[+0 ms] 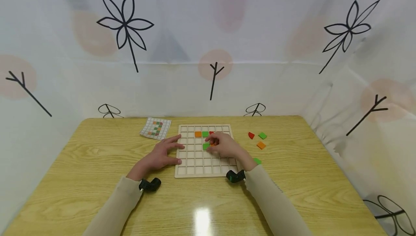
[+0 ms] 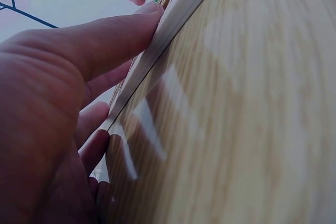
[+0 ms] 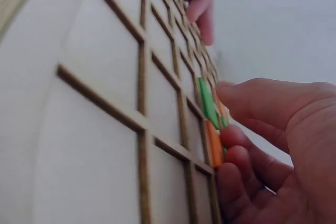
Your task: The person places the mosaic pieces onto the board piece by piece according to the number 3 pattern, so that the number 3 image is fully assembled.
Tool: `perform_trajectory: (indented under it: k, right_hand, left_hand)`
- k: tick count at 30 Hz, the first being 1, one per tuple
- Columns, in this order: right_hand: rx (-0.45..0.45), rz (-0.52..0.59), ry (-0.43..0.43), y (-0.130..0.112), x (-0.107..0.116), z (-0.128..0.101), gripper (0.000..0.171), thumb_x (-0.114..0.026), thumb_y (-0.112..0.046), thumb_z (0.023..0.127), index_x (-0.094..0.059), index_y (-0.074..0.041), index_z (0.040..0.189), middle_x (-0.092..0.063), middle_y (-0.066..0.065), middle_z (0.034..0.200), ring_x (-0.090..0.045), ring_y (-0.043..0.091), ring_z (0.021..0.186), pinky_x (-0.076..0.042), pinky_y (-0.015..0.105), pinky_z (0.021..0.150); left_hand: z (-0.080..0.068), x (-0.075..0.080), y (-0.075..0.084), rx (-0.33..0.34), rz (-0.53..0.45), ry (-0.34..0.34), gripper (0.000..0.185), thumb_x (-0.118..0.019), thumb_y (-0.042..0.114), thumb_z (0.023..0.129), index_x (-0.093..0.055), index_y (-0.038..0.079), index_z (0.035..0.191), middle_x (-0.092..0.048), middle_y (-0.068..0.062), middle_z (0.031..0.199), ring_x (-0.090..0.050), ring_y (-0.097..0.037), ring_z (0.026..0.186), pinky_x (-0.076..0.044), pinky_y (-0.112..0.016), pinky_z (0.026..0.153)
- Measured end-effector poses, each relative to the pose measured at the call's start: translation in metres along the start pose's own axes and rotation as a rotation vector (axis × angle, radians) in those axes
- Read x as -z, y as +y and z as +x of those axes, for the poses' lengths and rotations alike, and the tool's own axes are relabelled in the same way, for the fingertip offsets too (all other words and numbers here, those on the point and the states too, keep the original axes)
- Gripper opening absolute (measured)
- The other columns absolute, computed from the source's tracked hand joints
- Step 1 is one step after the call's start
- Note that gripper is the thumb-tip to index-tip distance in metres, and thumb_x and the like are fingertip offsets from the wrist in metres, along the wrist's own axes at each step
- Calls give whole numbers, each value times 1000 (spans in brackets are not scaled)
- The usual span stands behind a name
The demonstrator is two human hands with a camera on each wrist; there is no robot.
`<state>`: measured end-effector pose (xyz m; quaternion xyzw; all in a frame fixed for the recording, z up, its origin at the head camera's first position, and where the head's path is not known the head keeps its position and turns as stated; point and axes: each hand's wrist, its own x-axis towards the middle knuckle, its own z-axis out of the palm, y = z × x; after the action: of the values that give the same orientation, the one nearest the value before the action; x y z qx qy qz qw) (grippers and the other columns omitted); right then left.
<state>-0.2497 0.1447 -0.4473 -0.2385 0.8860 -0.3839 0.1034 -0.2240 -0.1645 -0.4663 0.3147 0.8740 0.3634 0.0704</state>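
Under right hand (image 1: 225,147): orange tile (image 3: 213,143)

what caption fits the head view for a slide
Left hand steadies the wooden grid board while the right hand sets an orange tile beside a green tile.

A screened-off recording booth: a wooden bench (image 1: 97,178) enclosed on three sides by white curtains (image 1: 208,41) printed with black leaf and twig outlines and pale pink circles.
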Motion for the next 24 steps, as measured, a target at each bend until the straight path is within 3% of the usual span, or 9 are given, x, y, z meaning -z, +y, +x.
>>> perform_trajectory:
  k: [6,14,24]
  right_hand:
    - [-17,64,36,4,6,-4,21,-69,-15,95,-70,-9,115,-64,-2,93,-59,16,85,-49,33,75]
    - [-56,32,117,13,26,-19,19,-67,-13,96,-70,-7,113,-65,0,95,-58,19,88,-49,35,76]
    - [-91,5,213,53,61,-52,20,-66,-11,96,-69,-2,115,-67,6,98,-60,22,89,-49,35,73]
  left_hand:
    - [-1,1,0,-1,-5,-3,49,-76,35,88,-65,11,130,-29,-14,161,-21,-42,146,-15,-67,110]
    - [-1,0,0,8,-3,0,48,-76,35,88,-65,13,130,-29,-13,161,-21,-42,146,-16,-67,110]
    - [0,0,-2,10,13,-5,49,-75,38,89,-65,14,130,-28,-11,161,-21,-41,146,-16,-68,110]
